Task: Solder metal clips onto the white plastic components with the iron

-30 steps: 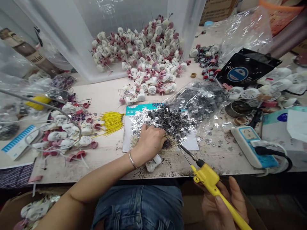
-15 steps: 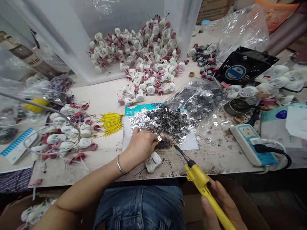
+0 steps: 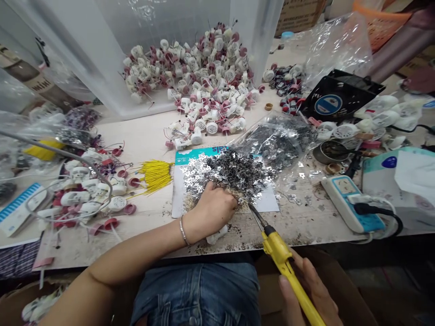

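Note:
My right hand [image 3: 309, 287] is wrapped round a yellow soldering iron [image 3: 280, 251] with a thin metal tube along its tip. The iron's tip points up-left at the edge of a heap of small dark and silvery metal plates [image 3: 236, 170]. My left hand [image 3: 215, 206] is closed at the near side of that heap, fingers pointing down; what they pinch is hidden behind the knuckles. Under the heap lies a white and teal sheet [image 3: 268, 204]. Partly covered by my left wrist is a whitish lump [image 3: 217, 236] near the table edge.
Yellow wires [image 3: 156, 176] lie left of the sheet, beside white and red plastic parts [image 3: 84, 192]. Behind, a translucent bin [image 3: 112, 90] holds many similar parts. On the right are a plastic bag of plates [image 3: 282, 131], a black fan [image 3: 340, 97] and a power strip [image 3: 353, 206].
My left hand has moved right, closer to the iron's tip, and now covers more of the whitish lump. The small plate seen at its fingertips is hidden now. My right hand keeps its grip.

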Available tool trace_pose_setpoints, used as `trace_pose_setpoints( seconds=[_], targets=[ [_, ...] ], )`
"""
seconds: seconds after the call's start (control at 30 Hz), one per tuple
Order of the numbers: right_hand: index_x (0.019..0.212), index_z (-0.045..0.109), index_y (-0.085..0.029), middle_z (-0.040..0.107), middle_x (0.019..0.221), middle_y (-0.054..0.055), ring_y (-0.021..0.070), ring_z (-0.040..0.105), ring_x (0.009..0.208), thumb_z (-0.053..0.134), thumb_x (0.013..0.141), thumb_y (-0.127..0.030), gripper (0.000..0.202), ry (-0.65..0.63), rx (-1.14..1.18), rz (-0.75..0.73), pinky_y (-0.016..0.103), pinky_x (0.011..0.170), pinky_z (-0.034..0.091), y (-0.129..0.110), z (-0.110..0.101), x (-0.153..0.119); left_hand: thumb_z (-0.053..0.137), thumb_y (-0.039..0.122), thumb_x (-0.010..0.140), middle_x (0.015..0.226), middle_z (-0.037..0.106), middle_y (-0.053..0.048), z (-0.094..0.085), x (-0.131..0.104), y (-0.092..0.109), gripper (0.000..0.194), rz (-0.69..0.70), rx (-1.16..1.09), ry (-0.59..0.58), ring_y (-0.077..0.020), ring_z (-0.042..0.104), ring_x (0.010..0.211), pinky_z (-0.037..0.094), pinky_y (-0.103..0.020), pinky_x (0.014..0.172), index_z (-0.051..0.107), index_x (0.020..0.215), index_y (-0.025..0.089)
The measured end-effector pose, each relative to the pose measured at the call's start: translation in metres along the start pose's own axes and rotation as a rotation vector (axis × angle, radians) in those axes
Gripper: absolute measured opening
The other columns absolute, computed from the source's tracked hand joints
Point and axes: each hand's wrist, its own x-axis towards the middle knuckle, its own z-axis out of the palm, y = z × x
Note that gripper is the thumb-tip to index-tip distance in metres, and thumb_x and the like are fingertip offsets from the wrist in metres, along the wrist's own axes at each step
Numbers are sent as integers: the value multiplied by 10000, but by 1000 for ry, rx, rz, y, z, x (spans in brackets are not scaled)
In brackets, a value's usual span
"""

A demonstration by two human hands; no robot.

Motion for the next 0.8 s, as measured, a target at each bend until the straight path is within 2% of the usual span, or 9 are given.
trace_pose_setpoints(
  seconds=[0.1,0.27,0.43,0.63,0.8],
  targets=[
    [1232,600,-206,706,1118,23,202,716,916,631,791,-143,447,-121,-87,-173,304,731,622,-15,3,9,518,207,893,756,704,-32,-1,-1,-1,248,-97,-39,43,-185,587,742,282,-352,761,667,697,173],
    [1164,637,-206,674,1184,31,203,698,965,618,769,-102,409,-177,-26,-200,309,762,616,-16,6,12,526,230,899,836,733,-57,3,6,0,231,-168,-57,44,-242,609,856,292,-397,809,709,765,184],
    [1239,602,-209,685,1161,45,238,692,989,614,765,-99,487,-253,-76,-257,364,783,625,-8,7,11,521,219,885,791,723,-85,3,9,2,246,-183,-64,55,-255,613,832,303,-428,817,702,727,167],
    [1230,614,-206,703,1120,59,220,712,935,630,773,-127,463,-294,-132,-386,310,748,627,-10,4,18,498,195,855,714,700,-92,4,13,4,275,-188,-28,53,-244,616,746,325,-443,815,655,634,153],
    [1248,599,-201,698,1130,70,228,705,958,613,779,-106,478,-314,-142,-370,343,769,623,-15,5,21,497,189,836,690,694,-85,5,15,5,263,-193,-14,57,-233,622,707,348,-450,821,639,618,153]
  ],
)
